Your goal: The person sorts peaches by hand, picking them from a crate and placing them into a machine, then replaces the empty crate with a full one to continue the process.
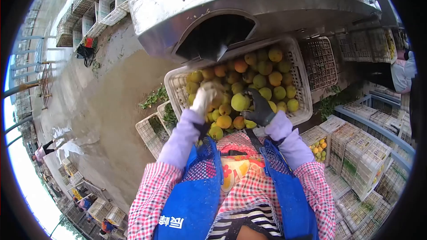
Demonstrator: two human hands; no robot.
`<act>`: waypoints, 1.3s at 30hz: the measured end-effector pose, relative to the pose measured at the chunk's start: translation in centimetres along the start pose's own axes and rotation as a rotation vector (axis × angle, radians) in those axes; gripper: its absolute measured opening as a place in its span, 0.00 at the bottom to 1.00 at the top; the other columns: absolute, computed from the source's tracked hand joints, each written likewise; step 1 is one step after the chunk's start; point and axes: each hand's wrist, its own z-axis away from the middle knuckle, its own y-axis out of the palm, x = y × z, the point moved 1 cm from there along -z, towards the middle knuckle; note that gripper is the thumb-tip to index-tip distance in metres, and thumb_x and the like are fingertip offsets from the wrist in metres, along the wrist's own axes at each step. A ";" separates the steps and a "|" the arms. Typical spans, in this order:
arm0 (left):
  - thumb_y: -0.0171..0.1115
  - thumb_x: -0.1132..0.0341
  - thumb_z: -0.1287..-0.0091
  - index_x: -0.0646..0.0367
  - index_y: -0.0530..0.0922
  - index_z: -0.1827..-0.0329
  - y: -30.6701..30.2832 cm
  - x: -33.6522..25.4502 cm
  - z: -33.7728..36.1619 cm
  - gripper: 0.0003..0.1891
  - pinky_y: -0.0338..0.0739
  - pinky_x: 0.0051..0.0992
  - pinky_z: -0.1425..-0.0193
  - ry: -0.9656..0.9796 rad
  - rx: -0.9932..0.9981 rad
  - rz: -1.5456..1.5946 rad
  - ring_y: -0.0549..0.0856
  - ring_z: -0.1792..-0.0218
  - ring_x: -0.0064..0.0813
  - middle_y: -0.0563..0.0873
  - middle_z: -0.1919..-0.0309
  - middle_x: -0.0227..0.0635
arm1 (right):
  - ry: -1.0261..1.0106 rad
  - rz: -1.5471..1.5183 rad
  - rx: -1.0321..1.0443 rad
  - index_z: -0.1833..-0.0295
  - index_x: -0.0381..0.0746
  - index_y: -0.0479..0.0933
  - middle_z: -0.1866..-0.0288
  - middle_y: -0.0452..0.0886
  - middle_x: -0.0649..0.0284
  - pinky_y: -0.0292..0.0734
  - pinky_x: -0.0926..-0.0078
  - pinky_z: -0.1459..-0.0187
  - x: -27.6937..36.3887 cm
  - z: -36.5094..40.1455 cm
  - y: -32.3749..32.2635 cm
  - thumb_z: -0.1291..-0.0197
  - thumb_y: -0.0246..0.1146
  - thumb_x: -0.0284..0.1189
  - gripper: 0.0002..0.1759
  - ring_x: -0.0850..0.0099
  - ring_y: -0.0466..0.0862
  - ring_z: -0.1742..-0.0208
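A white plastic basket (304, 82) full of yellow-green and orange round fruit (259, 80) stands below the metal machine's dark opening. My left hand (207, 97), in a whitish glove, is over the fruit at the basket's left part; motion blur smears its fingers. My right hand (259, 107), in a dark glove, curls at the right side of a larger yellow-green fruit (240, 102), with its fingertips against it. Both hands are above the near half of the basket.
The metal machine (284, 13) spans the top, with its opening (218, 35) over the basket. An empty brown crate (319, 62) lies right of it. Stacked crates (356, 151) fill the lower right. A person's sleeve (404, 73) shows at the right edge. More crates (111, 4) stand upper left.
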 end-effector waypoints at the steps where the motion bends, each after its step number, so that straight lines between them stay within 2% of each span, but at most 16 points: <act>1: 0.53 0.55 0.24 0.65 0.79 0.34 0.3 -1.1 1.8 0.25 0.78 0.30 0.35 0.138 0.144 0.105 0.84 0.40 0.33 0.86 0.40 0.46 | 0.013 -0.107 -0.012 0.28 0.39 0.69 0.29 0.75 0.53 0.70 0.60 0.26 2.1 -0.2 0.1 0.54 0.75 0.25 0.43 0.60 0.75 0.26; 2: 0.53 0.56 0.24 0.67 0.78 0.33 0.5 -2.1 3.3 0.25 0.77 0.29 0.35 0.272 0.283 0.215 0.84 0.39 0.31 0.85 0.39 0.47 | -0.110 -0.061 -0.025 0.28 0.39 0.70 0.28 0.74 0.53 0.69 0.60 0.25 3.4 -0.6 -0.1 0.54 0.77 0.26 0.44 0.59 0.74 0.25; 4: 0.51 0.58 0.22 0.68 0.78 0.32 0.4 -4.1 4.9 0.25 0.77 0.29 0.34 0.306 0.212 0.266 0.84 0.39 0.33 0.85 0.39 0.46 | -0.369 0.029 -0.041 0.28 0.39 0.70 0.25 0.72 0.51 0.67 0.60 0.23 5.5 -1.9 -0.3 0.54 0.79 0.28 0.45 0.57 0.71 0.22; 8: 0.47 0.59 0.20 0.70 0.78 0.33 -1.5 -8.7 7.5 0.24 0.75 0.33 0.30 0.299 0.216 0.185 0.82 0.36 0.36 0.83 0.36 0.47 | -0.465 -0.011 -0.132 0.27 0.37 0.71 0.22 0.67 0.47 0.65 0.58 0.22 10.2 -2.7 0.9 0.55 0.84 0.37 0.49 0.53 0.67 0.20; 9: 0.49 0.59 0.20 0.69 0.77 0.32 -1.8 -9.3 7.3 0.24 0.74 0.34 0.30 0.488 0.152 -0.018 0.82 0.36 0.36 0.83 0.36 0.47 | -0.475 0.002 -0.216 0.27 0.36 0.72 0.22 0.67 0.46 0.65 0.57 0.22 10.9 -2.9 1.5 0.56 0.85 0.39 0.50 0.51 0.67 0.20; 13: 0.51 0.61 0.19 0.67 0.76 0.31 -2.7 -10.0 6.7 0.22 0.74 0.33 0.29 0.607 -0.017 0.042 0.81 0.34 0.33 0.83 0.35 0.44 | -0.577 0.061 -0.348 0.31 0.34 0.75 0.20 0.65 0.43 0.68 0.53 0.25 13.5 -5.4 2.1 0.53 0.83 0.44 0.46 0.48 0.70 0.22; 15: 0.53 0.62 0.19 0.66 0.75 0.29 -2.2 -10.2 6.9 0.22 0.74 0.33 0.29 0.418 -0.028 0.619 0.81 0.34 0.32 0.82 0.34 0.42 | -0.672 0.180 -0.432 0.33 0.34 0.76 0.25 0.71 0.44 0.72 0.51 0.29 14.0 -7.6 2.5 0.52 0.81 0.45 0.44 0.47 0.74 0.27; 18: 0.57 0.62 0.20 0.63 0.72 0.26 -2.7 -8.9 6.8 0.23 0.76 0.33 0.28 0.288 -0.050 1.023 0.82 0.35 0.30 0.82 0.35 0.37 | -0.706 0.612 -0.572 0.36 0.34 0.77 0.31 0.76 0.46 0.75 0.50 0.34 14.4 -11.8 2.4 0.53 0.81 0.46 0.42 0.46 0.77 0.32; 20: 0.57 0.61 0.20 0.63 0.73 0.27 -3.0 -7.9 7.0 0.23 0.77 0.34 0.29 0.263 -0.044 1.084 0.82 0.36 0.30 0.82 0.36 0.37 | -0.550 0.769 -0.279 0.33 0.36 0.75 0.31 0.76 0.47 0.73 0.50 0.32 16.5 -11.2 2.1 0.56 0.81 0.39 0.43 0.48 0.76 0.31; 22: 0.58 0.59 0.19 0.60 0.75 0.30 -3.2 -8.9 7.2 0.21 0.80 0.39 0.31 0.226 -0.059 1.167 0.83 0.36 0.32 0.83 0.38 0.37 | -0.474 0.740 -0.169 0.33 0.37 0.75 0.32 0.77 0.48 0.72 0.49 0.31 17.5 -10.7 2.5 0.57 0.81 0.38 0.43 0.48 0.76 0.31; 28: 0.57 0.57 0.20 0.56 0.78 0.33 -3.3 -9.3 7.3 0.18 0.80 0.47 0.30 0.155 0.034 1.424 0.83 0.35 0.40 0.83 0.37 0.40 | -0.582 0.334 -0.310 0.38 0.36 0.77 0.35 0.79 0.49 0.71 0.47 0.31 17.8 -11.0 2.5 0.55 0.81 0.47 0.41 0.46 0.77 0.33; 31: 0.57 0.58 0.20 0.60 0.74 0.29 -2.3 -9.4 8.1 0.22 0.77 0.45 0.27 0.183 0.099 1.410 0.81 0.33 0.40 0.81 0.33 0.44 | -0.695 0.473 -0.238 0.35 0.36 0.77 0.34 0.78 0.49 0.70 0.47 0.30 14.7 -6.8 4.7 0.55 0.80 0.48 0.44 0.47 0.76 0.32; 33: 0.58 0.58 0.21 0.63 0.72 0.27 -1.1 -10.6 8.0 0.25 0.75 0.44 0.26 0.509 -0.110 0.835 0.80 0.32 0.40 0.79 0.31 0.46 | -0.693 0.507 -0.347 0.36 0.37 0.77 0.31 0.77 0.51 0.66 0.43 0.29 14.4 -5.6 5.1 0.52 0.77 0.56 0.44 0.45 0.71 0.26; 35: 0.57 0.58 0.21 0.65 0.70 0.26 -0.7 -11.2 8.3 0.27 0.73 0.43 0.24 0.570 -0.157 0.682 0.80 0.31 0.39 0.79 0.31 0.47 | -0.610 0.488 -0.328 0.34 0.37 0.76 0.30 0.77 0.51 0.66 0.43 0.29 13.6 -5.2 4.9 0.50 0.76 0.57 0.46 0.45 0.72 0.26; 38: 0.56 0.58 0.20 0.66 0.69 0.25 -0.5 -11.3 8.3 0.27 0.71 0.42 0.23 0.324 0.007 1.134 0.80 0.32 0.39 0.79 0.33 0.47 | -0.637 0.533 -0.466 0.31 0.35 0.75 0.30 0.76 0.49 0.67 0.44 0.29 13.7 -4.2 4.9 0.49 0.75 0.57 0.47 0.45 0.73 0.28; 39: 0.58 0.59 0.20 0.65 0.72 0.31 -0.2 -11.3 8.3 0.22 0.77 0.38 0.29 0.392 -0.072 1.099 0.84 0.38 0.36 0.82 0.38 0.44 | -0.671 0.557 -0.536 0.30 0.35 0.74 0.29 0.76 0.49 0.68 0.45 0.29 13.8 -3.9 5.1 0.48 0.75 0.56 0.48 0.45 0.74 0.29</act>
